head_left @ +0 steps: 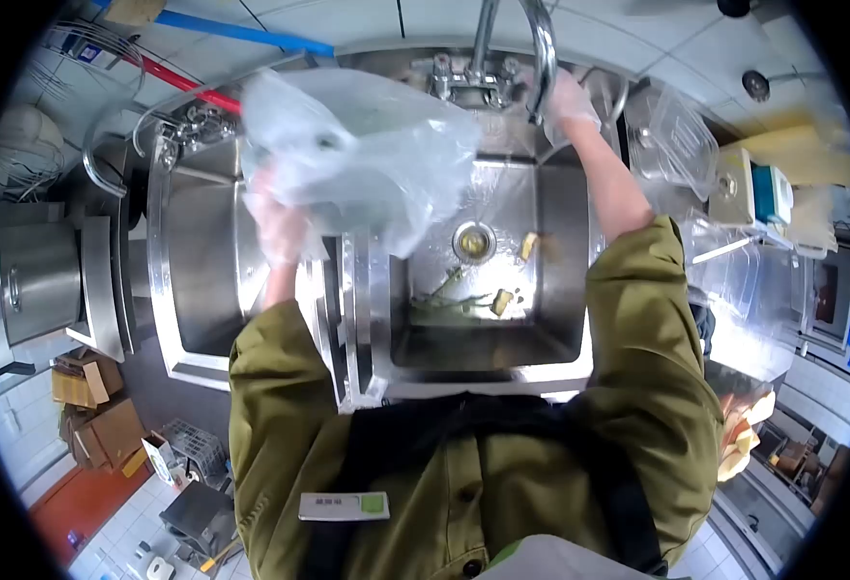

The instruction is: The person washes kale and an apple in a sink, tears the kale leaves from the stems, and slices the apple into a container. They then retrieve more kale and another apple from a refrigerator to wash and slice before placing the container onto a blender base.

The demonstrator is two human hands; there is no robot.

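My left hand (280, 220), in a clear disposable glove, is closed on a large translucent plastic bag (376, 145). The bag hangs over the divider between two steel sink basins and hides part of both. My right hand (570, 101), gloved too, reaches to the back of the right-hand sink, beside the curved faucet spout (545, 58) and close to the tap handle (512, 68); its fingers are partly hidden. Below, in the right sink basin (565, 213), food scraps (502, 302) and green bits (449, 282) lie around the drain (473, 243).
Left of the bag is a second sink basin (202, 261) with its own faucet (106, 169). Clear plastic containers (676, 135) stand on the right ledge, near a teal-and-white box (771, 193). Cardboard boxes (106, 430) and a wire crate (193, 445) sit at lower left.
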